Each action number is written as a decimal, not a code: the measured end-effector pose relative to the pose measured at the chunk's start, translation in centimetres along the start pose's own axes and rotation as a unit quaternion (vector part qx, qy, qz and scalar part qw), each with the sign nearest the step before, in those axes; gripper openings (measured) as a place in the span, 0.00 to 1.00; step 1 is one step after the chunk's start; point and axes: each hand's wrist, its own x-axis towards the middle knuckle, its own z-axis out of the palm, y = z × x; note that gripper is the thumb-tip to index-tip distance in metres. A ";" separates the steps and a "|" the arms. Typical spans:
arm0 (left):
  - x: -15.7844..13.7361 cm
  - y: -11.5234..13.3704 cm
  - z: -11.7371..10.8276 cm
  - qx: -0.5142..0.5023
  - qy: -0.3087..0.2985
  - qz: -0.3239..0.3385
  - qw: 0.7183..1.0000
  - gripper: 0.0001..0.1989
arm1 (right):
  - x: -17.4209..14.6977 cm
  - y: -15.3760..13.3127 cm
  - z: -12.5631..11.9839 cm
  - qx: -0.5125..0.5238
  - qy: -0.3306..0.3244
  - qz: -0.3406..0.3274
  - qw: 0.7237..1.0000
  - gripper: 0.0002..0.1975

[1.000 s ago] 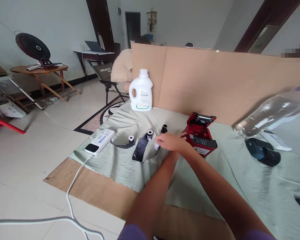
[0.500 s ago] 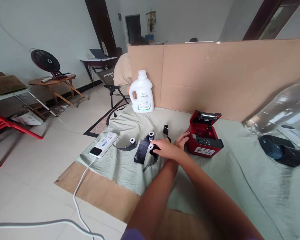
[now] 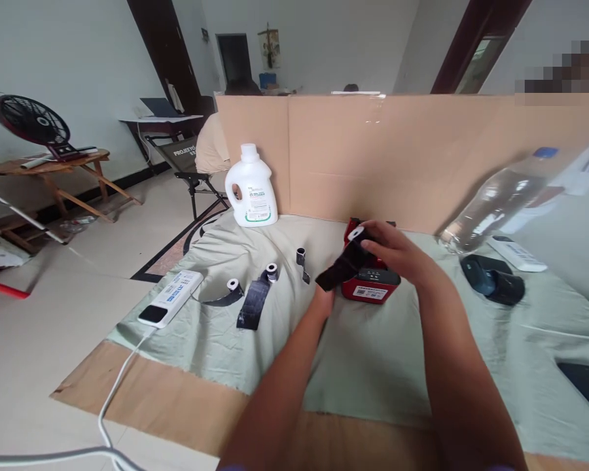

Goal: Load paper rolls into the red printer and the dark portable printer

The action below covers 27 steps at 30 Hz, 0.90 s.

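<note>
Over the red receipt printer (image 3: pixel 372 291), whose lid is raised, my right hand (image 3: pixel 397 250) is closed on a black paper roll (image 3: pixel 346 264) with a white core. Its loose end hangs down to the left. My left hand (image 3: pixel 326 299) is at the printer's left side, with its fingers hidden behind that loose end. Left of the printer, a small black roll (image 3: pixel 301 254) stands with a short tail. Farther left are a black roll with a wide strip (image 3: pixel 255 302) and another with a curved strip (image 3: pixel 228 296).
A white power strip (image 3: pixel 171 297) lies at the left. A white jug (image 3: pixel 252 190) stands before a cardboard partition (image 3: pixel 373 157). On the right are a clear plastic bottle (image 3: pixel 495 203), a dark handheld device (image 3: pixel 493 278) and a phone (image 3: pixel 586 386). A person sits behind the partition.
My right hand has lifted one black roll from the group on the left and carried it right, over the printer. My left hand stays by the printer. The view has shifted right.
</note>
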 end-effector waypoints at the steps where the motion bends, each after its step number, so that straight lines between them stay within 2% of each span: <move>1: -0.1 0.2 0.0 0.001 0.000 -0.003 1.000 0.18 | -0.5 0.5 -1.4 0.009 0.018 0.015 1.000 0.18; 4: -0.4 0.6 0.0 0.016 0.012 -0.015 1.000 0.19 | -1.4 2.5 -4.3 -0.006 0.059 0.045 0.997 0.18; 7: -0.6 0.9 0.1 0.031 0.023 -0.022 0.999 0.19 | -1.2 4.3 -5.1 -0.068 0.071 0.059 0.993 0.15; 11: -0.7 0.9 0.2 0.044 0.019 -0.020 0.999 0.20 | -0.1 5.8 -3.9 -0.160 0.014 0.093 0.983 0.18; 14: -0.8 0.9 0.1 0.052 0.015 -0.022 0.998 0.20 | 0.6 6.8 -2.4 -0.227 -0.035 0.091 0.969 0.22; 21: -0.8 0.9 0.1 0.058 0.019 -0.025 0.998 0.20 | 1.4 8.2 -0.9 -0.339 -0.043 0.154 0.927 0.24; 27: -0.8 0.8 0.1 0.057 0.017 -0.025 0.998 0.20 | 1.6 8.5 -0.1 -0.365 -0.041 0.186 0.911 0.24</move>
